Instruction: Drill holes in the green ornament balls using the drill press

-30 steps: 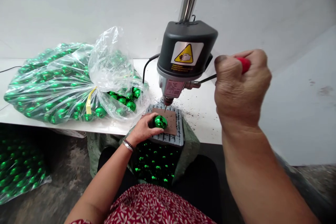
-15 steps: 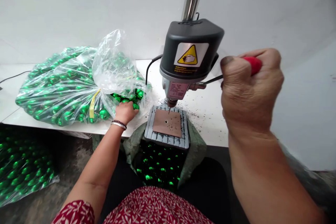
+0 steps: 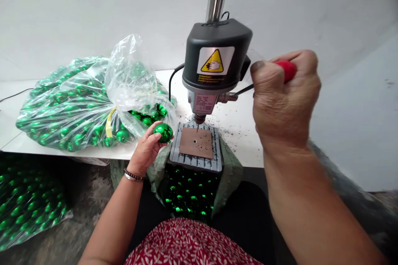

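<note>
My left hand [image 3: 148, 147] grips a shiny green ball [image 3: 163, 133] between thumb and fingers, just left of the drill press base [image 3: 175, 154]. At the right, my right hand [image 3: 286, 99] is wrapped round the red knob [image 3: 287, 71] of the lever on the drill press [image 3: 217, 56]. The drill bit [image 3: 198, 128] points down over a brown square pad [image 3: 203, 149] with a small hole in it. Behind my left hand lies a clear plastic bag [image 3: 124, 87] full of green balls, its mouth open toward the press.
Dark shavings lie on the white table [image 3: 248, 140] and pad. Below the base, a green woven sack [image 3: 231, 174] holds many green balls. Another bag of green balls [image 3: 31, 198] is at the lower left. A black cable [image 3: 170, 85] runs behind the press.
My left hand has come out of the bag's mouth with a green ball and moved toward the press base. My right hand still holds the red knob. The view has shifted slightly.
</note>
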Available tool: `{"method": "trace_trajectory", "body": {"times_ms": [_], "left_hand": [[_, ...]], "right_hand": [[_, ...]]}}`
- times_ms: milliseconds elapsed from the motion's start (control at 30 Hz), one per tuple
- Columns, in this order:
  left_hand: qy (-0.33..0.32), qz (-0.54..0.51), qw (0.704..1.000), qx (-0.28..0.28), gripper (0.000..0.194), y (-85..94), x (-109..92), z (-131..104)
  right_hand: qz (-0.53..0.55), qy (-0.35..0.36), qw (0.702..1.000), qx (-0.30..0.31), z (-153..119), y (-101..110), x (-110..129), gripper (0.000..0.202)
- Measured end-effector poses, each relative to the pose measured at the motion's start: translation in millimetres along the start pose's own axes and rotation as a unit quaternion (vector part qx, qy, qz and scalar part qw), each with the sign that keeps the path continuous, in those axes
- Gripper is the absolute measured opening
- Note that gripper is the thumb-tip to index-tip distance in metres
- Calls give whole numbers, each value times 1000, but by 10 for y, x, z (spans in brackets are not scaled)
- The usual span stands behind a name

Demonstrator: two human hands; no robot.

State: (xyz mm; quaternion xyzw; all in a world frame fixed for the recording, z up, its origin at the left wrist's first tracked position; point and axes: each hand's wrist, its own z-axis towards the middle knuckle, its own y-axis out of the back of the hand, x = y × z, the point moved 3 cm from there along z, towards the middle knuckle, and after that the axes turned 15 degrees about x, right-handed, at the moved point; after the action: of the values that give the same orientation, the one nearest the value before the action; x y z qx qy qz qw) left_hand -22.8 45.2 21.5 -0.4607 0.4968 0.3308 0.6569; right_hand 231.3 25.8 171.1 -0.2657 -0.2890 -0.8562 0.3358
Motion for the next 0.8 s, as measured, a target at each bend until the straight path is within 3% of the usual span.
{"method": "trace_trajectory", "body": {"times_ms": [67, 167, 267, 433, 600, 800], "left_hand": [[3, -73, 997, 27, 59, -113, 31, -41], [14, -71, 996, 57, 61, -242, 121, -46], [39, 70, 995, 63, 62, -325, 255, 16], [35, 314, 947, 53, 55, -436, 414, 249], [22, 369, 928, 56, 53, -476, 525, 411], [15, 390, 918, 72, 54, -491, 581, 432]], "right_hand": [[5, -14, 1000, 6, 3, -3, 3, 28], [13, -15, 1000, 11, 9, -5, 20, 24], [22, -16, 1000, 9, 15, -5, 22, 22], [35, -23, 999, 13, 21, -2, 37, 21], [23, -47, 998, 34, 22, 18, 90, 22], [25, -38, 998, 43, 24, 36, 96, 22]]}}
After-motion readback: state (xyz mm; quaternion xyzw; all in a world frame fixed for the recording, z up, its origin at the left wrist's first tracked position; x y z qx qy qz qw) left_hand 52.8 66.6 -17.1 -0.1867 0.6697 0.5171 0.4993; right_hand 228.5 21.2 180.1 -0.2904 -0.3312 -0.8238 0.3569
